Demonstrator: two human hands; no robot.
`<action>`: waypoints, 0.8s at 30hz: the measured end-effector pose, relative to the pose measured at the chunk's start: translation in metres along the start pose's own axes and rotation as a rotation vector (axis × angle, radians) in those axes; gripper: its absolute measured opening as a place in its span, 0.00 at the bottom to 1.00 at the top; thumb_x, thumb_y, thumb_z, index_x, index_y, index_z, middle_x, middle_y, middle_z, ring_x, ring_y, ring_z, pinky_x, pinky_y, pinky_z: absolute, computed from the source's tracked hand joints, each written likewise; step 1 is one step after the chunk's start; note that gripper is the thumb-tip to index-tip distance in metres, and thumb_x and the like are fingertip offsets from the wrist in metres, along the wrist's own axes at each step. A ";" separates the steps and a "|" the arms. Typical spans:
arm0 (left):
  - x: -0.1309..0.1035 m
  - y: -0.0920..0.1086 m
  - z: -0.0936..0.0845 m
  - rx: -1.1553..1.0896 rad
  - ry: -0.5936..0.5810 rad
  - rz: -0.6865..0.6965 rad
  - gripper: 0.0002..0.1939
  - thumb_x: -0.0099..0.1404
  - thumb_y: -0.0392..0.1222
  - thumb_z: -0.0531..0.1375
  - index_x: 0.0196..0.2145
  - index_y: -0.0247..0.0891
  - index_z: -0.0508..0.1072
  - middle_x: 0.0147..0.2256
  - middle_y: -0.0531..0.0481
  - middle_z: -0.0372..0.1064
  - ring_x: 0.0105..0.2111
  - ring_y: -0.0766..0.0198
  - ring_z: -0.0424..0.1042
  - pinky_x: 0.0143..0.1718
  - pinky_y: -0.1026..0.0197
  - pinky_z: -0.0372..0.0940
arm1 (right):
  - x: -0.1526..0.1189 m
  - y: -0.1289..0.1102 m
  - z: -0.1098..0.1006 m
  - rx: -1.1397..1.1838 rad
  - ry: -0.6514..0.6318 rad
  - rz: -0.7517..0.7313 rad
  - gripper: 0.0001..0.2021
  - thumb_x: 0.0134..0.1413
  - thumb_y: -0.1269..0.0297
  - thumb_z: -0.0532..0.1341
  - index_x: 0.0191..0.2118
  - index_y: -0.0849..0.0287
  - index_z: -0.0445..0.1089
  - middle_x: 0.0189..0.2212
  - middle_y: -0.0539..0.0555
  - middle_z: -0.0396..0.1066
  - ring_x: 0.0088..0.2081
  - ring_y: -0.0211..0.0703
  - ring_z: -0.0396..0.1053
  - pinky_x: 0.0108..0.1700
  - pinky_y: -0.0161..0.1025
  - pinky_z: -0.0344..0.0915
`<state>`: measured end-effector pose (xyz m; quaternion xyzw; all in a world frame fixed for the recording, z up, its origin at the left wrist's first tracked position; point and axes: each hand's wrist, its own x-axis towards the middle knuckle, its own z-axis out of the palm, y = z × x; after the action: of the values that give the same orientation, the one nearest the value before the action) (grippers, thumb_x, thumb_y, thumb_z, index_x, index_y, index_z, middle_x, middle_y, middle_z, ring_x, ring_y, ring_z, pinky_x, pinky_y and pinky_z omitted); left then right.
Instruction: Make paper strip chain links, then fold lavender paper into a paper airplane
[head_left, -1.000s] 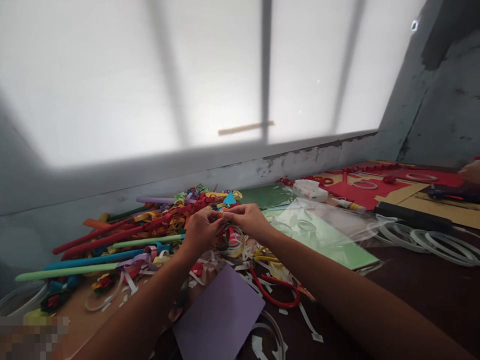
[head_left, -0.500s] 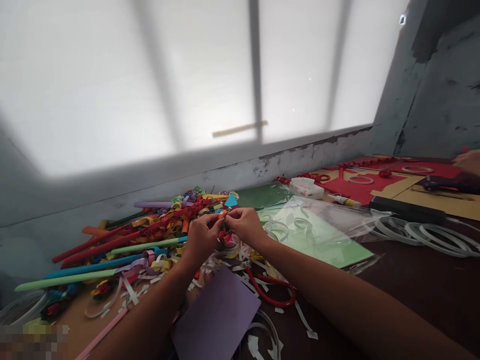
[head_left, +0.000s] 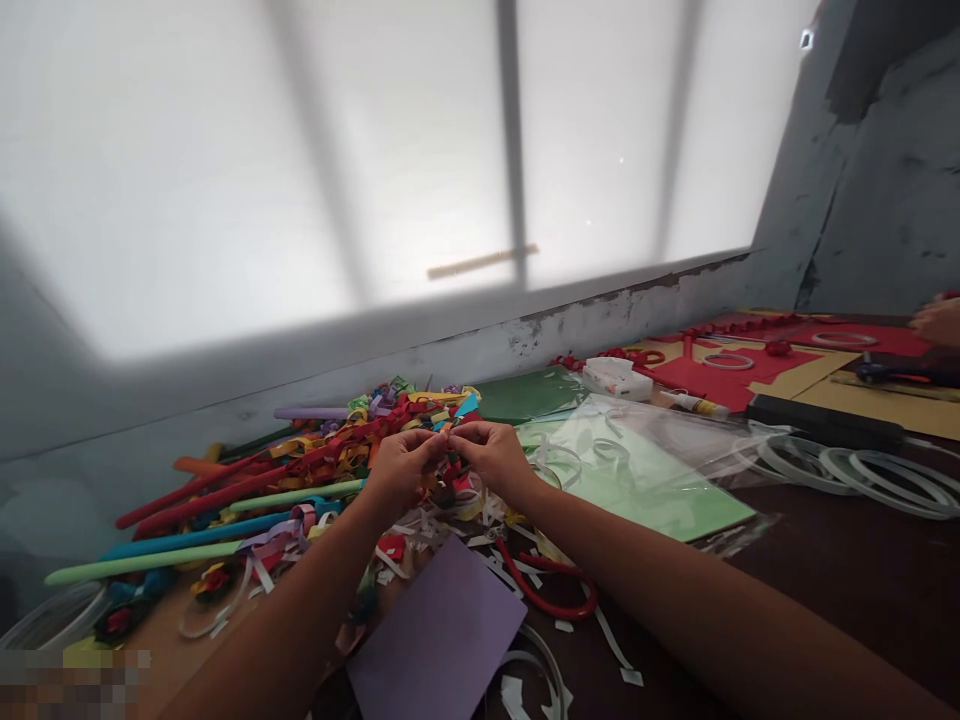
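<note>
My left hand and my right hand meet fingertip to fingertip in front of the pile of coloured paper strips. Both pinch a small orange piece, mostly hidden by the fingers, so its exact shape does not show. Behind the fingertips is a bit of blue paper. Dark and red paper pieces lie just under the hands, among white scraps. A purple paper sheet lies between my forearms. Beside my right forearm a red hoop-shaped band rests on the table.
Rolled paper sticks jut leftward. At right are a light green sheet under clear plastic, white hoops, a tissue pack, a glue bottle and a long black box. Another person's hand is at the far right.
My fingertips have drawn closer together, and less of the orange piece shows. The view has shifted slightly. The other person's hand at the far right remains near the same place.
</note>
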<state>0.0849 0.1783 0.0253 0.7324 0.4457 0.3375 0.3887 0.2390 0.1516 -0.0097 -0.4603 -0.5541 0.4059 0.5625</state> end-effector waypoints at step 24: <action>-0.015 0.016 0.023 0.167 0.138 0.054 0.17 0.70 0.47 0.61 0.53 0.36 0.71 0.51 0.44 0.71 0.46 0.56 0.74 0.47 0.48 0.72 | 0.002 0.013 0.000 -0.106 0.155 0.069 0.16 0.66 0.58 0.62 0.54 0.59 0.70 0.55 0.57 0.69 0.49 0.50 0.72 0.49 0.49 0.72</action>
<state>0.1042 0.1538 0.0260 0.7490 0.4780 0.3591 0.2856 0.2399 0.1568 -0.0218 -0.5383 -0.5137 0.3582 0.5640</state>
